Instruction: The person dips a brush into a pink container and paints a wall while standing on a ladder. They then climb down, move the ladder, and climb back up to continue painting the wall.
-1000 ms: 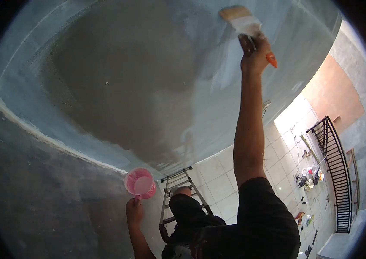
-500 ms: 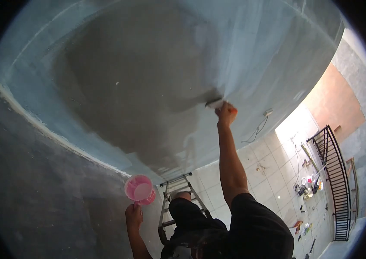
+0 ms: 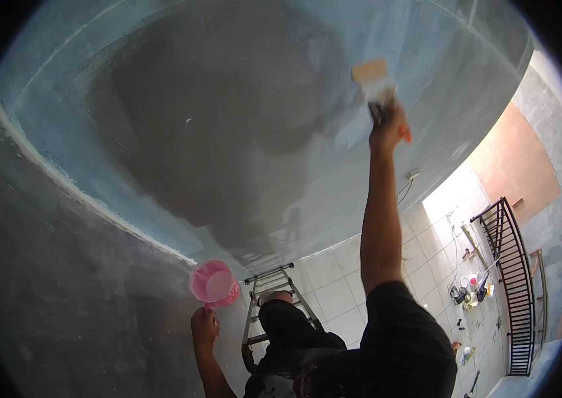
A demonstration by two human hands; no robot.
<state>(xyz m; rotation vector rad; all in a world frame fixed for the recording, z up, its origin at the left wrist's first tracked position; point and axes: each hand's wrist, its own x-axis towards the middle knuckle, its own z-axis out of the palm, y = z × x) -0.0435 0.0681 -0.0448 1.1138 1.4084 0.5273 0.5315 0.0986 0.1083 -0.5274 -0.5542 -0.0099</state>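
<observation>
Head view: my right hand (image 3: 387,129), gripping the brush (image 3: 372,78), is sweeping back up-frame across the ceiling (image 3: 214,119), spreading paint; left hand (image 3: 204,326) is holding the pink cup (image 3: 212,283).

The ceiling (image 3: 228,132) spreads open on every side of the brush (image 3: 370,79) in the right hand (image 3: 387,129). A wall (image 3: 62,298) closes in just left of the pink cup (image 3: 213,283), and a ladder (image 3: 270,278) stands beside it

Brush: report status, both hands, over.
Right hand shut on brush, bristles against ceiling. Left hand shut on pink cup, held low. Nothing between brush and ceiling; ladder stands below.
</observation>
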